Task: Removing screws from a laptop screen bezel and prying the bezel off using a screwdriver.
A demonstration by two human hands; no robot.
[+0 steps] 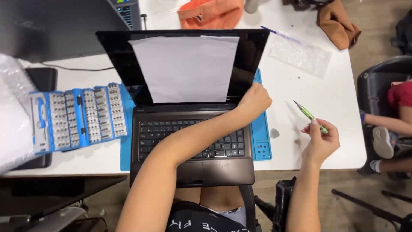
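An open dark laptop (193, 146) lies on a blue work mat (262, 141) at the table's front edge. A white paper sheet (186, 68) covers most of its screen. My left hand (254, 101) reaches across the keyboard and grips the screen's lower right corner. My right hand (319, 141) hovers off to the right above the white table, holding a slim green screwdriver (310, 116) with its tip pointing up and left.
A blue case of screwdriver bits (77, 118) lies open left of the laptop. Bubble wrap (10, 116) lies at the far left. An orange cloth (210, 13), a brown cloth (339, 23) and a clear plastic bag (300, 53) lie at the back. Another person sits at the right (386, 133).
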